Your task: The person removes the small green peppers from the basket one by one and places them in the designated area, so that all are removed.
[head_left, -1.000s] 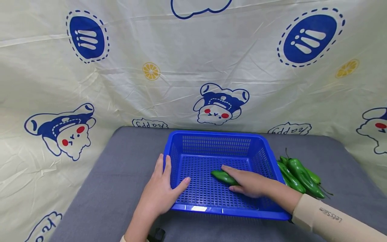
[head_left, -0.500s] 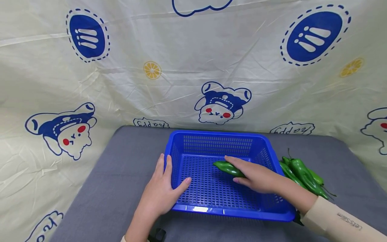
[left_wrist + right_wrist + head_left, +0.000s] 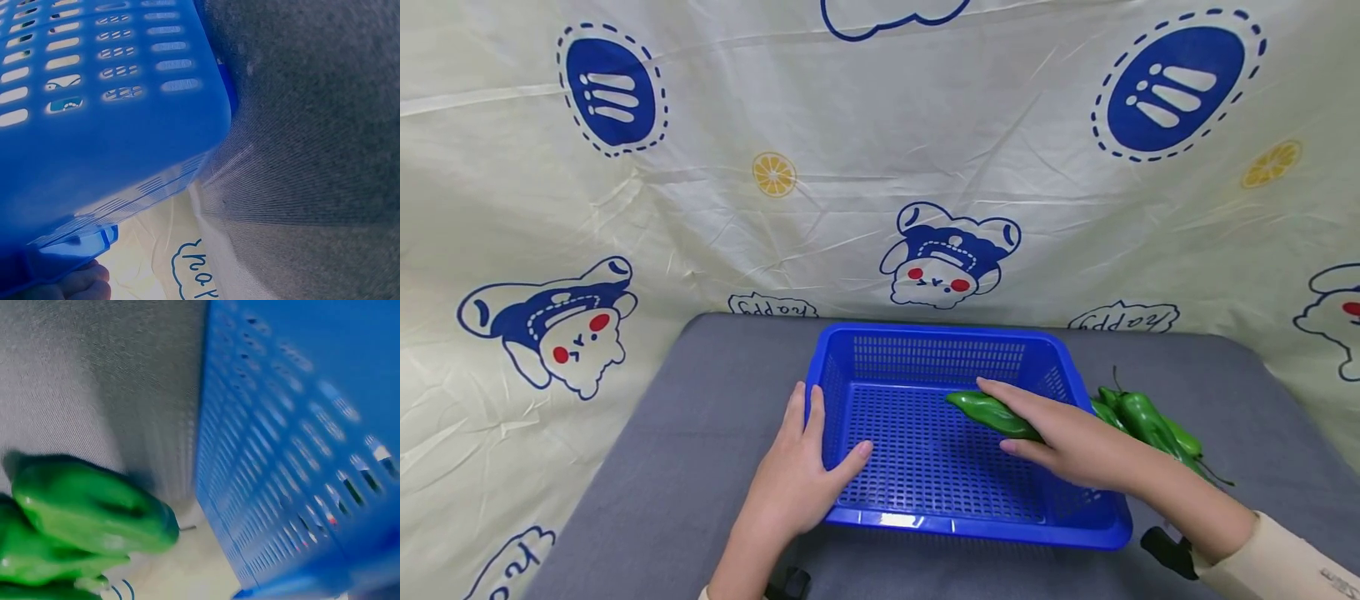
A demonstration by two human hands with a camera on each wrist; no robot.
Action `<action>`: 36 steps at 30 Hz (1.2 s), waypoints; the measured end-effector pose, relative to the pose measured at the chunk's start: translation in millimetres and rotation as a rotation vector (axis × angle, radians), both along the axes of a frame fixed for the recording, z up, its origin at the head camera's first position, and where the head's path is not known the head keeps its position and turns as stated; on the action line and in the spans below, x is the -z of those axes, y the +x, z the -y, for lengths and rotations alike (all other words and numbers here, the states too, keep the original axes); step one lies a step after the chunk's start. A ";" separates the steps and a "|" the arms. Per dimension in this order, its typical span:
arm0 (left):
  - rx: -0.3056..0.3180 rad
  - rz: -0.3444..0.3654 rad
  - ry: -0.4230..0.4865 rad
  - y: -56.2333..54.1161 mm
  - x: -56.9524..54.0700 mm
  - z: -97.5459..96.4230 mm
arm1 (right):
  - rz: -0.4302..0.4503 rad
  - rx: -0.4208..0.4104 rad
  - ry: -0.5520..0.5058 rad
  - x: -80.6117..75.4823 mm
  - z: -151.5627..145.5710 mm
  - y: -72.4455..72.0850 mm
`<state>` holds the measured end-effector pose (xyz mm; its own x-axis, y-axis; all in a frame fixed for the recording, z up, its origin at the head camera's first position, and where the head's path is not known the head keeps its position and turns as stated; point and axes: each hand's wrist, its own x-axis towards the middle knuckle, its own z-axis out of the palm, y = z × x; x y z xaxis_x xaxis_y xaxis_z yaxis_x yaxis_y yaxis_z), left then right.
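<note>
A blue plastic basket (image 3: 940, 523) with slotted walls stands on the grey cloth. My left hand (image 3: 795, 471) rests at its left rim, fingers straight and thumb spread over the inside. In the left wrist view its fingertips (image 3: 90, 282) show by the rim. My right hand (image 3: 1075, 437) grips a long green chili pepper (image 3: 988, 412) between thumb and fingers, over the right part of the basket. The pepper's tip points left; its other end is hidden in the hand. More green peppers (image 3: 1150, 423) lie in a small pile just right of the basket.
The grey cloth (image 3: 700, 433) covers the table up to a pale printed curtain (image 3: 820, 242) behind it. In the right wrist view, the piled peppers (image 3: 94, 506) lie beside the basket's slotted wall (image 3: 262, 456). A black strap piece (image 3: 1168, 550) shows below my right wrist.
My right hand has lifted the green pepper from the basket's floor and moved it right and slightly back. The left hand and the basket have stayed in place.
</note>
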<state>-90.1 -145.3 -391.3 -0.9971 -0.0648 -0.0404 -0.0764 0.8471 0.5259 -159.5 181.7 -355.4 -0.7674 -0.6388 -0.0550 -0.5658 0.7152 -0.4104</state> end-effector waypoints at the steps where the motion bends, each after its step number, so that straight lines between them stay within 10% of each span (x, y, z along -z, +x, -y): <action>1: 0.001 -0.001 0.002 0.1 0.1 0.1 | -0.002 0.010 -0.005 -2.6 -1.8 1.4; 24: 0.013 -0.003 -0.006 0.5 -0.7 -0.7 | -0.012 0.166 -0.163 -40.6 -43.6 29.9; 36: 0.014 -0.001 0.001 0.5 -0.7 -1.2 | -0.224 0.211 -0.043 -18.0 -97.8 20.2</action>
